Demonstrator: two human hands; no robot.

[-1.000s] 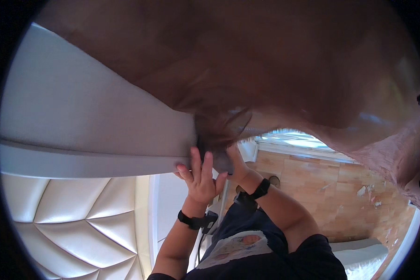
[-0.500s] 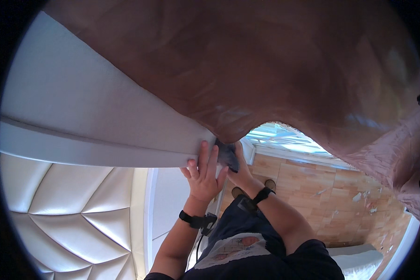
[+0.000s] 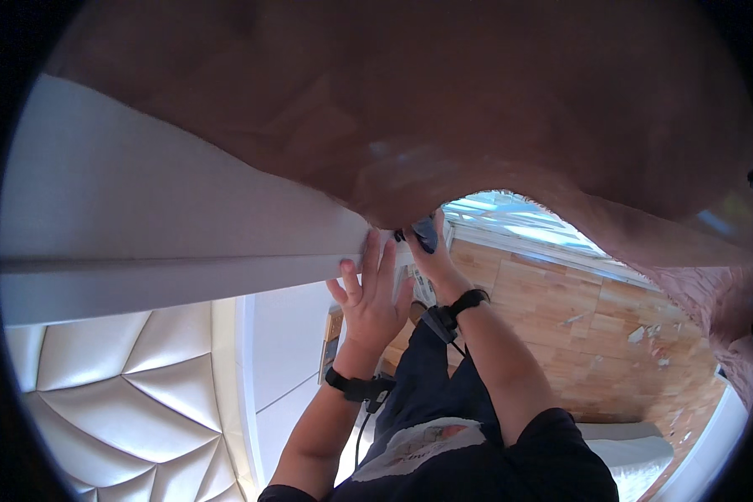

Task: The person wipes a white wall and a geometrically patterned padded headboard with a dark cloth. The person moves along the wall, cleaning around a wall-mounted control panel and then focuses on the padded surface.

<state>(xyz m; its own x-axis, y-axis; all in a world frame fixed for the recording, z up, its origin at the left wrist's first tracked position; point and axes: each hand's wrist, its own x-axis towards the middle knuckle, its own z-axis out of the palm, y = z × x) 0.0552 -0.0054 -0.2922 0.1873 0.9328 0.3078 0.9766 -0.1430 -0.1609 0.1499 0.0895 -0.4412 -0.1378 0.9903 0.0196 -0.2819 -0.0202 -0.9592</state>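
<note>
A large brown sheet [image 3: 326, 100] with a glossy, creased surface hangs over the upper part of the view. Its lower edge crosses a white panel [image 3: 167, 192] with a ledge-like edge at the left. My left hand [image 3: 372, 297] is open, its fingertips resting against the panel's right end just below the sheet. Beside it, my right hand [image 3: 431, 251] is closed around a small dark grey piece [image 3: 424, 236] whose kind I cannot make out. That piece is close to the sheet's lower edge, and my right fingertips are partly hidden.
A cream quilted panel [image 3: 125, 418] stands at the lower left, next to a white door-like surface [image 3: 289, 351]. Behind the sheet is a bright window-like area [image 3: 519, 222]. Scraps [image 3: 644, 335] lie on the wooden floor [image 3: 544, 309]; a pale padded object [image 3: 627, 456] sits lower right.
Both hands have moved up a little in view, and the grey piece has tilted and shows less. The brown sheet's edge also sits higher now.
</note>
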